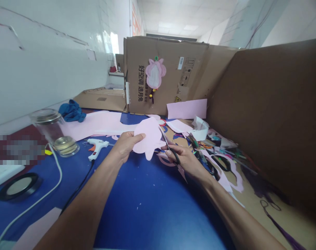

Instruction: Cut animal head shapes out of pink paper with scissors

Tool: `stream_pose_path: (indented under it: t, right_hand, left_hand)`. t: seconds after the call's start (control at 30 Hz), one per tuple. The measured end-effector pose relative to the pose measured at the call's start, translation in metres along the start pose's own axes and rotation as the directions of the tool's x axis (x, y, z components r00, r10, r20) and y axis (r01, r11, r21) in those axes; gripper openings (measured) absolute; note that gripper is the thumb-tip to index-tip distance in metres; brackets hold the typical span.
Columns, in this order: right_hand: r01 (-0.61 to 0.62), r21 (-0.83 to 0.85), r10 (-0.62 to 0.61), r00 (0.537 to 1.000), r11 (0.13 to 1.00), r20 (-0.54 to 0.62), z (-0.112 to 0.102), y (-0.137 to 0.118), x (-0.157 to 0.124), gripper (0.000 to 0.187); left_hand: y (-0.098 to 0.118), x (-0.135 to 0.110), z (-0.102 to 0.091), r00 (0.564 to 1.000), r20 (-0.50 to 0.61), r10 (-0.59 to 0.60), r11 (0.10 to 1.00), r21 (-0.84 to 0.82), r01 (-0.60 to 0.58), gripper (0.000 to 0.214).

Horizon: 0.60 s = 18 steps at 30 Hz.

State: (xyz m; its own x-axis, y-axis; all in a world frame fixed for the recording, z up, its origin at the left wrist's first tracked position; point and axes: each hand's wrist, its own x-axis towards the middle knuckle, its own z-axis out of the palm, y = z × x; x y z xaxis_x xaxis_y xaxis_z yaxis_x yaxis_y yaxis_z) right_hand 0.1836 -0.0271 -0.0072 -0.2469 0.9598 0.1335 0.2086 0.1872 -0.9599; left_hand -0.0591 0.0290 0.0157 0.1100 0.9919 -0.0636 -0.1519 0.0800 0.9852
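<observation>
Bare forearms (81, 205) reached over the blue table (147, 218). The left hand (128, 144) pinched the left side of a pink cutout (149, 135), held above the table. The right hand (182, 158) was wrapped round scissors (175, 155) at the cutout's opposite side, their long axis slanting forward and leftward, tips by the right edge; whether the blades touched it, I could not tell.

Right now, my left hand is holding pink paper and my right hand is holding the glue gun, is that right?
Not quite: your right hand is holding scissors, as the head view shows. Your left hand is indeed holding pink paper.
</observation>
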Motion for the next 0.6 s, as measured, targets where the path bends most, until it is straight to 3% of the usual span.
stream_pose_path:
  t: [0.33,0.6]
  right_hand:
    - [0.011,0.139,-0.017,0.999,0.99,0.036,0.0044,0.01,0.0014,0.048]
    - [0.073,0.095,-0.079,0.995,0.993,0.059,0.0016,0.0061,0.0013,0.042]
  left_hand:
    - [-0.0032,0.0008,0.0004,0.999,0.031,0.025,1.0,0.003,-0.025,0.024]
    - [-0.0035,0.0011,0.0008,0.999,0.04,0.011,1.0,0.004,-0.011,0.02]
